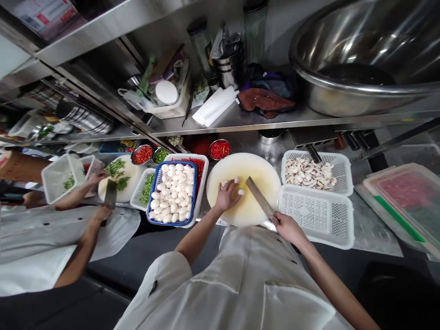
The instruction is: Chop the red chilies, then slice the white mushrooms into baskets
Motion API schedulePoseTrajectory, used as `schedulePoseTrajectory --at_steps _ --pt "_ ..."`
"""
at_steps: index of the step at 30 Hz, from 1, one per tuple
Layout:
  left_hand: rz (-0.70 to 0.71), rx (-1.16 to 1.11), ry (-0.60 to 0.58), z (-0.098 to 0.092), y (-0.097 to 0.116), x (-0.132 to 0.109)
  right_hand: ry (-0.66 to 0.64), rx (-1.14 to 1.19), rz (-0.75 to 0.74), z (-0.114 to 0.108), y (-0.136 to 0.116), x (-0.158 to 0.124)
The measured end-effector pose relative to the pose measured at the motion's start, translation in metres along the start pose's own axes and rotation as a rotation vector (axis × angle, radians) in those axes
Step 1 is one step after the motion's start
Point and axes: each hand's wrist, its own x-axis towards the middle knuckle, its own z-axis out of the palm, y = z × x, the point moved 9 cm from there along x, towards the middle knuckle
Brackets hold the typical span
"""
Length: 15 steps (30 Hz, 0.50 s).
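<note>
On the round, yellow-stained cutting board (220, 214), my left hand (227, 196) rests with its fingers spread. A small white mushroom (241, 192) lies by its thumb, and another mushroom (236, 179) is at the fingertips. My right hand (286, 226) is closed around the handle of a cleaver (260, 198). The blade lies slanted over the board's right half, pointing up and left, apart from the mushrooms. Left of the board, whole white mushrooms (173, 192) fill a blue basket (148, 215). Sliced mushrooms (307, 173) fill a white basket (344, 176) on the right.
A bare white basket (305, 215) sits right of the board. Behind stand a bowl of red chillies (220, 149) and a shelf (247, 123) with a big steel basin (364, 98). At left, a co-worker's hand holds a cleaver (110, 195) beside greens (116, 167). Knives (354, 140) hang at the back right.
</note>
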Motion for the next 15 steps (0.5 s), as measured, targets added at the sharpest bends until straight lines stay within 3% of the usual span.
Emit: schedulePoseTrajectory --at_steps 4,8,15 --pt "0.017 0.009 0.011 0.005 0.012 0.009 0.002 -0.035 0.01 -0.004 -0.002 0.001" --pt "0.047 0.081 0.039 -0.006 0.013 0.015 0.017 -0.049 0.024 -0.008 0.0 0.002" --pt "0.212 -0.025 -0.041 -0.006 0.013 0.03 0.002 -0.113 0.032 -0.01 -0.01 0.005"
